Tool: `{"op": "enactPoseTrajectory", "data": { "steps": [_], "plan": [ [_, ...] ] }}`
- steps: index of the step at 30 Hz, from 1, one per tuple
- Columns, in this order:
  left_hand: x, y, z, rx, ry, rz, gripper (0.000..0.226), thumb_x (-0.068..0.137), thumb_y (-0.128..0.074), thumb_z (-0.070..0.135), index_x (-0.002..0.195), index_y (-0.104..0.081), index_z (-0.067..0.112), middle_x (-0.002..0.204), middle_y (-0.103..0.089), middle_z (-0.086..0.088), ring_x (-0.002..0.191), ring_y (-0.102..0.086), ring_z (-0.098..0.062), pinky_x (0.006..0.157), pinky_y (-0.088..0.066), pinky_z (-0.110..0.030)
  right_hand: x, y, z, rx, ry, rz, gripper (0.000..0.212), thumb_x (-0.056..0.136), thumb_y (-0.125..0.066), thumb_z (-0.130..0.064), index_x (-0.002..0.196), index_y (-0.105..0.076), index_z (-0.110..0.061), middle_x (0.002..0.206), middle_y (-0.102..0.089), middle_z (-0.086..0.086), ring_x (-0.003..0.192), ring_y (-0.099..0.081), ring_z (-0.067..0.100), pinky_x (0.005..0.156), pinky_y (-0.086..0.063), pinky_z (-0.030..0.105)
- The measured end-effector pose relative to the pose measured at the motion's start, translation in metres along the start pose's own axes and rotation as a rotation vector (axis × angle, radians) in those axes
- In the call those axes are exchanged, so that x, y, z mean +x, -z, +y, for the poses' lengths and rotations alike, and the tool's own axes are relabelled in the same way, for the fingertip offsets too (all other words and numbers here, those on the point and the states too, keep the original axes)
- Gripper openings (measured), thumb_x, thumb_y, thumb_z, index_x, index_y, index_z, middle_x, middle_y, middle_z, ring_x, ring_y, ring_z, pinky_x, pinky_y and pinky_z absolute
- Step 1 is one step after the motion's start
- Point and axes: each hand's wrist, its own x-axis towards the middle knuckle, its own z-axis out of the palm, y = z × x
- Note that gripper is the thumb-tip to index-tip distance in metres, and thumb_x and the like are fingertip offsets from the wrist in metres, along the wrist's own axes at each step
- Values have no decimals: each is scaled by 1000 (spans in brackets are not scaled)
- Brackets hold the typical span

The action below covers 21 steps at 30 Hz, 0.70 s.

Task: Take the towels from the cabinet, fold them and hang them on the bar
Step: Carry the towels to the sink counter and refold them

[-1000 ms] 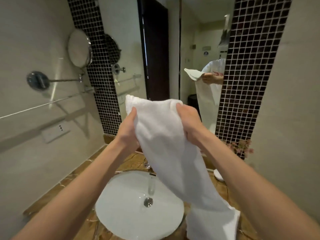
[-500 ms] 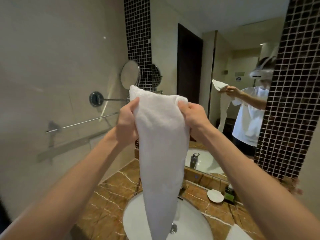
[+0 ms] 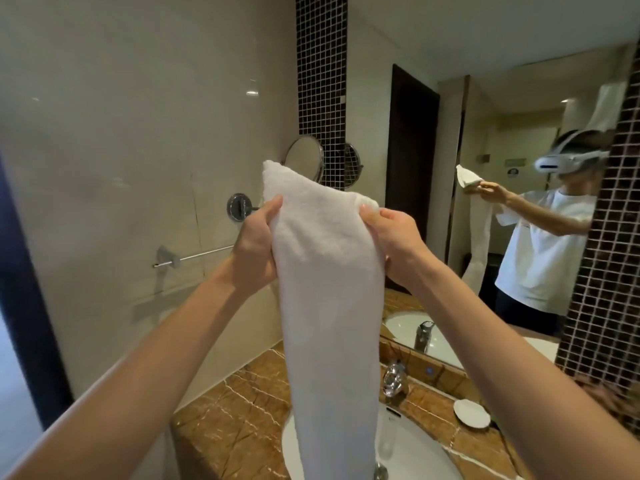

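Head view: hands [image 3: 254, 244] [image 3: 396, 242] grip a long, fluffy white towel [image 3: 329, 306].

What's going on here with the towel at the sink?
Someone is holding a white towel up in front of them, left hand and right hand each gripping one edge near its top. It hangs down as a long narrow strip over the sink. It is not yet on the wall bar to the left.

White towel [image 3: 325, 289] higher than a second ago, straight down over sink [image 3: 426, 455], not slanted right.
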Motion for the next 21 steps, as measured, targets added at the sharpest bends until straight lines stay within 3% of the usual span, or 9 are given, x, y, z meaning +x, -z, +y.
{"op": "enactPoseTrajectory", "data": {
  "steps": [3,6,10,12,19,21],
  "plan": [
    [-7,10,4,-25,-5,-38,54,100,-30,37,93,-78,13,111,-71,-11,105,-67,-23,75,-57,-30,-5,-3,-1,16,5,-52,33,89,-62,-26,104,-65,3,94,-69,14,78,-65,25,66,-56,37],
    [-12,19,11,-54,-36,-51,53,100,-30,37,95,-78,14,114,-70,-10,107,-66,-24,76,-57,-30,-5,-7,-7,36,26,-91,18,89,-61,-19,103,-64,-7,89,-71,6,72,-70,19,58,-57,30],
    [-12,26,12,-95,-57,-72,49,101,-29,37,105,-70,10,114,-70,-12,108,-65,-25,79,-57,-34,1,-16,-6,29,35,-82,15,90,-59,-12,104,-63,-8,74,-74,-1,67,-72,17,53,-55,26],
    [-8,30,7,-114,-56,-74,47,101,-28,37,108,-65,8,111,-71,-12,105,-67,-25,78,-57,-34,7,-21,4,18,27,-85,16,91,-57,-13,105,-63,-7,79,-74,2,69,-73,18,53,-55,26],
    [13,86,-54,-108,100,148,44,102,-30,38,116,-57,6,108,-72,-12,101,-68,-27,75,-58,-35,47,-39,100,-91,-143,-107,17,92,-58,-16,105,-65,-7,96,-72,8,80,-72,20,58,-58,29],
    [17,108,-78,-101,144,224,45,101,-32,39,114,-59,6,110,-71,-14,102,-68,-27,78,-56,-36,60,-47,138,-108,-191,-122,13,91,-58,-16,100,-66,-8,93,-72,8,74,-70,17,55,-57,28]
  ]
}}
